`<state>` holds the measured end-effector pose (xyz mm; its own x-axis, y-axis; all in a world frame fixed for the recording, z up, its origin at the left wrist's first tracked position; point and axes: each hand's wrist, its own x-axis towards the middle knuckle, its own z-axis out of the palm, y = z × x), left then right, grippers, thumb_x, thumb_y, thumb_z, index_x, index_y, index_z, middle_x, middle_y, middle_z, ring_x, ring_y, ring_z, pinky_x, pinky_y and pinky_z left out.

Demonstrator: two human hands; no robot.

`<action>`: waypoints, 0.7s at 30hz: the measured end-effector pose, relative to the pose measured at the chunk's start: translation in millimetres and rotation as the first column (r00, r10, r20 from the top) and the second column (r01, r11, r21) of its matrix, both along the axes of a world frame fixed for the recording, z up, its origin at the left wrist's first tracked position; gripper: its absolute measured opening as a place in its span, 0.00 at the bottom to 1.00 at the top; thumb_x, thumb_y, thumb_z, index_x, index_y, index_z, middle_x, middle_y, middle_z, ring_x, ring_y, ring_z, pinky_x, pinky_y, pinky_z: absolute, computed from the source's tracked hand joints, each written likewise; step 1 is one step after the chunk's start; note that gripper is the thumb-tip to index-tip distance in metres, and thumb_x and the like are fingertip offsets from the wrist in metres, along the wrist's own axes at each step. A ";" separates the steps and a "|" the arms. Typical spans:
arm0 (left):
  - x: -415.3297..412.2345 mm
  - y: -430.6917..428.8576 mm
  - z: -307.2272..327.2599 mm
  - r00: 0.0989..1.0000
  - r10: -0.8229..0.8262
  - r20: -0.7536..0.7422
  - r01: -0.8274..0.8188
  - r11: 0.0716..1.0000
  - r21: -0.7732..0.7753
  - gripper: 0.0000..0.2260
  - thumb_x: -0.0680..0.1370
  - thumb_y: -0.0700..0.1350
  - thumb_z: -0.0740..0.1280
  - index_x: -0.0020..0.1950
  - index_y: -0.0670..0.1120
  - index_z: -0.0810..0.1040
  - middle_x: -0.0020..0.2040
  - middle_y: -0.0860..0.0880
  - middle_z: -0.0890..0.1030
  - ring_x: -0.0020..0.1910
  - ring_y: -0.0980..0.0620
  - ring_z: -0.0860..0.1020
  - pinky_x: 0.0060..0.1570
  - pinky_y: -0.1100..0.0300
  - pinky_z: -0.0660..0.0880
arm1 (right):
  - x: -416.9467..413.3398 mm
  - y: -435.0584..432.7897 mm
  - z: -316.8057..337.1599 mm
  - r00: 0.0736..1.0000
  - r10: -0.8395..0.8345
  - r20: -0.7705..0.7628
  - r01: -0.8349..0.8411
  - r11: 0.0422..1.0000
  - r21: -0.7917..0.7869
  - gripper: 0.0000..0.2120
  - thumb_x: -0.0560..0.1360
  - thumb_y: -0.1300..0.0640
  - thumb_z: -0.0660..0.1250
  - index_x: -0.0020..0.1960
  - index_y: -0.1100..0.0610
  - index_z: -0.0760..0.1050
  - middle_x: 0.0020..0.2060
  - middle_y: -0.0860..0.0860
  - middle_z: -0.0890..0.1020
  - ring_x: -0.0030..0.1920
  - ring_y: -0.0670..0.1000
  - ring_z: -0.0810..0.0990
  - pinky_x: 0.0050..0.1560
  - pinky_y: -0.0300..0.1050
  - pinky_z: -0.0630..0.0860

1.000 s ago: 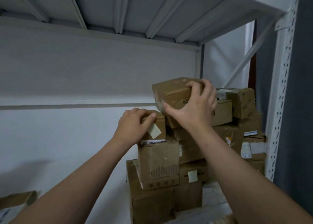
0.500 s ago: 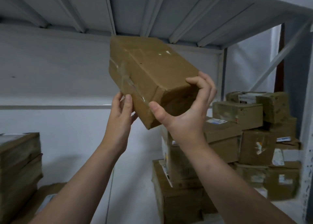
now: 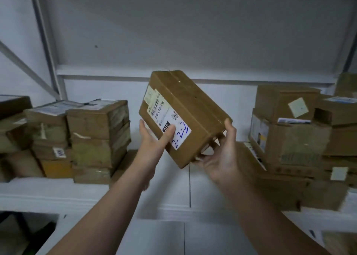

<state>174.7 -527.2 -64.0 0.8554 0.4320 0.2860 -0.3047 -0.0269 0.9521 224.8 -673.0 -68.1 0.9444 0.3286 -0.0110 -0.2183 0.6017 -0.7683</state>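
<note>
White metal shelving fills the view, and its shelf carries a stack of taped cartons toward the left end, squared up near the back wall. Between that stack and the right end, a brown cardboard box is held in the air above the middle of the shelf, touching nothing but the two hands and tilted so its near end dips toward the front edge. A white shipping label with blue handwriting covers its left face. The left hand clamps that face, thumb pressed on the label and fingers reaching up behind the box. The right hand cups the near lower end, thumb hooked over the top right corner and fingers curled underneath. Both forearms rise from the lower frame, wrists bent back. The box looks stiff and taped shut, and probably light to middling, since it is carried mostly by thumbs and fingers. Smooth tape and label may be slippery, so edges and corners are the safer places to grip. A looser pile of cartons crowds the right end of the shelf
</note>
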 end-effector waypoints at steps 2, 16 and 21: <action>-4.4 10.7 -17.3 1.000 0.011 -0.009 -0.012 0.996 -0.088 0.44 0.67 0.57 0.74 0.76 0.54 0.52 0.59 0.58 0.79 0.56 0.55 0.80 0.55 0.52 0.78 | 1.9 7.6 -18.2 0.999 0.049 -0.005 -0.049 0.991 -0.121 0.28 0.71 0.30 0.61 0.64 0.47 0.74 0.59 0.50 0.80 0.58 0.63 0.78 0.62 0.67 0.71; -19.2 30.4 -67.9 0.973 0.183 0.138 -0.195 0.978 0.076 0.19 0.80 0.42 0.63 0.71 0.52 0.69 0.55 0.64 0.77 0.52 0.72 0.76 0.49 0.74 0.73 | -15.6 18.2 -77.8 0.809 0.028 0.587 0.366 0.757 -0.542 0.23 0.79 0.53 0.64 0.73 0.47 0.65 0.61 0.41 0.79 0.59 0.40 0.78 0.58 0.39 0.76; -18.9 41.8 -77.1 0.975 0.170 0.143 -0.185 0.978 0.099 0.17 0.82 0.41 0.60 0.71 0.51 0.70 0.63 0.57 0.77 0.60 0.66 0.75 0.56 0.70 0.72 | -17.1 23.8 -88.6 0.804 0.044 0.593 0.380 0.729 -0.569 0.30 0.79 0.60 0.64 0.77 0.49 0.57 0.67 0.46 0.75 0.64 0.43 0.75 0.65 0.48 0.74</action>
<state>155.8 -485.4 -141.0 0.7191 0.5323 0.4468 -0.4094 -0.1950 0.8913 207.8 -649.2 -156.8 0.8893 0.2735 0.3665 0.4043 -0.0956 -0.9096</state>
